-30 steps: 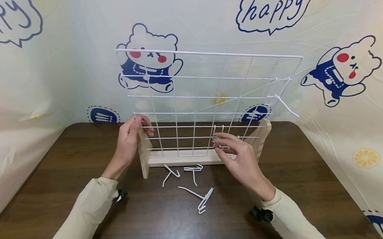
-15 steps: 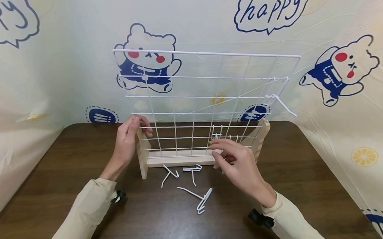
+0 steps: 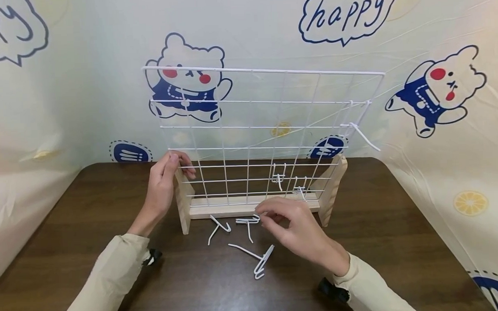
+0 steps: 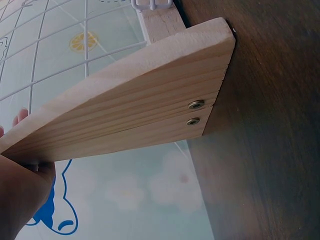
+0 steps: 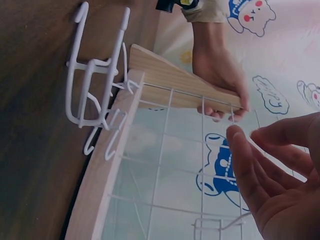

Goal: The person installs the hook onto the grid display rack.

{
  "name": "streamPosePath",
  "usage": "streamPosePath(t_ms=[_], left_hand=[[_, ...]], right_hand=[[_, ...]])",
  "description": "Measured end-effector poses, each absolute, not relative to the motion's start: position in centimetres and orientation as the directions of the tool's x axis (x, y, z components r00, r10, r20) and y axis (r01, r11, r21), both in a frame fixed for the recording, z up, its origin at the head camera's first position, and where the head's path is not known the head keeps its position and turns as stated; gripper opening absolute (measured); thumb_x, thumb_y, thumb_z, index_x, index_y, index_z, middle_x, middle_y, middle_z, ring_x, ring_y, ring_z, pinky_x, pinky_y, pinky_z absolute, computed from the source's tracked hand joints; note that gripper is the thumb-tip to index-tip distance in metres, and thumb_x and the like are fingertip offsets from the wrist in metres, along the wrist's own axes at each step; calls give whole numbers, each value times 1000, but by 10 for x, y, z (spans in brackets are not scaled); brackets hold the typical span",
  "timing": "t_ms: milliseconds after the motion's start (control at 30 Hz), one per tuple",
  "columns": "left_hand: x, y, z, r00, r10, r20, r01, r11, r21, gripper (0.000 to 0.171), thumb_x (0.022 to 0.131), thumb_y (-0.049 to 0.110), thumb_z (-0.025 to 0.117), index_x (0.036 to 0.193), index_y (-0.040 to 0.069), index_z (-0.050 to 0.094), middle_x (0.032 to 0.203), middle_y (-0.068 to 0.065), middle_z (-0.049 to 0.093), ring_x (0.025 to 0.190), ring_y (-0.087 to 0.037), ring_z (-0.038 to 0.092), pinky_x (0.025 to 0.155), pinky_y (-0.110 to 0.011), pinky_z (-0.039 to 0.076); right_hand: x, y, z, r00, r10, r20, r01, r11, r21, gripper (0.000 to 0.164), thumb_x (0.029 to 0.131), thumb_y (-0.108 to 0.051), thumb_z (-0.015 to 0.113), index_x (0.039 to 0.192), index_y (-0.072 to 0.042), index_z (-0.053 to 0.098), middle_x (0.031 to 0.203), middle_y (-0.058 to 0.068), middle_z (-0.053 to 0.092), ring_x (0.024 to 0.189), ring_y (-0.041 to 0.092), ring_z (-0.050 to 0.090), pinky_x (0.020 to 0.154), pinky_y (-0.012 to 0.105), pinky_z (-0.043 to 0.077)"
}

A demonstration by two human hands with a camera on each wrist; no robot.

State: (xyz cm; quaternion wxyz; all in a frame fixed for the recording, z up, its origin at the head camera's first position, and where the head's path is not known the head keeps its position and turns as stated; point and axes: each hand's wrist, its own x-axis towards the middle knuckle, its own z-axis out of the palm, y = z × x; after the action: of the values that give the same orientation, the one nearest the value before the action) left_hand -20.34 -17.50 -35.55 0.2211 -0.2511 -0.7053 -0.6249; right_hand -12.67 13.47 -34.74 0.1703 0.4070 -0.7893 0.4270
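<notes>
Three loose hooks of bent white wire lie on the dark brown wooden table (image 3: 196, 285): the left hook (image 3: 219, 224) and the middle hook (image 3: 248, 221) near the rack, and the third hook (image 3: 261, 259) closer to the person. The right hand (image 3: 294, 225) is above the table, near the middle hook; its fingers are loosely bent, thumb and forefinger tips have a small gap between them, and it holds nothing.

Behind these hooks stands a white wire grid (image 3: 248, 165) on a pale wood base bar (image 3: 222, 212). The left hand (image 3: 163, 183) grips the upper end of the left pale wood side panel (image 3: 184, 203), its fingers bent around it. On the outer face of this panel are two round metal screws (image 4: 196, 104). One white hook (image 3: 357, 131) hangs high at the grid's right side, and two lower white hooks (image 3: 278, 177) hang near the right pale wood side panel (image 3: 331, 191). Farther back is a pale cloth (image 3: 261, 36) printed with bears and the word "happy".
</notes>
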Motion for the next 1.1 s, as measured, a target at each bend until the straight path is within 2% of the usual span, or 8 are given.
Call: streamPosePath(t_ms=[300, 467, 667, 833, 967, 1100], left_hand=[[-203, -177, -357, -779, 77, 622, 627, 104, 772, 40, 110, 19, 34, 99, -13, 56, 84, -28, 58, 71, -31, 61, 72, -27, 54], [-204, -177, -358, -778, 84, 622, 628, 98, 772, 40, 110, 19, 34, 99, -12, 57, 84, -27, 59, 71, -32, 62, 72, -28, 54], [-204, -177, -357, -773, 89, 628, 634, 103, 766, 38, 110, 18, 34, 99, -10, 57, 85, -25, 59, 71, -30, 62, 72, -27, 54], [-205, -177, -357, -770, 89, 632, 638, 109, 762, 38, 110, 18, 34, 99, -10, 57, 84, -25, 59, 71, -29, 62, 72, -27, 54], [-206, -176, -356, -764, 86, 640, 646, 100, 757, 38, 109, 17, 34, 99, -11, 57, 84, -26, 59, 71, -27, 62, 72, -26, 54], [-206, -176, -357, -768, 85, 635, 640, 103, 761, 38, 109, 17, 34, 99, -11, 57, 84, -26, 59, 70, -27, 63, 72, -25, 55]], right_hand=[[-130, 127, -366, -676, -604, 422, -718, 412, -561, 14, 90, -3, 68, 102, -7, 73, 98, 3, 73, 84, 5, 65, 74, 29, 58], [-134, 126, -378, -704, -638, 312, -679, 475, -559, 11, 91, -4, 68, 101, -5, 74, 97, 4, 74, 87, 6, 66, 79, 26, 57], [-135, 124, -386, -702, -660, 270, -672, 488, -557, 8, 91, -6, 70, 98, -4, 74, 89, -2, 72, 81, 2, 63, 74, 25, 57], [-134, 122, -392, -706, -677, 208, -657, 517, -548, 9, 93, -14, 70, 98, -8, 74, 85, -7, 71, 78, -3, 62, 72, 27, 57], [-132, 119, -396, -708, -685, 170, -656, 551, -516, 9, 94, -20, 70, 96, -13, 75, 81, -11, 69, 74, -6, 59, 69, 20, 54], [-130, 117, -401, -704, -697, 133, -652, 562, -508, 4, 92, -19, 71, 93, -15, 70, 74, -15, 64, 67, -7, 55, 62, 14, 47]])
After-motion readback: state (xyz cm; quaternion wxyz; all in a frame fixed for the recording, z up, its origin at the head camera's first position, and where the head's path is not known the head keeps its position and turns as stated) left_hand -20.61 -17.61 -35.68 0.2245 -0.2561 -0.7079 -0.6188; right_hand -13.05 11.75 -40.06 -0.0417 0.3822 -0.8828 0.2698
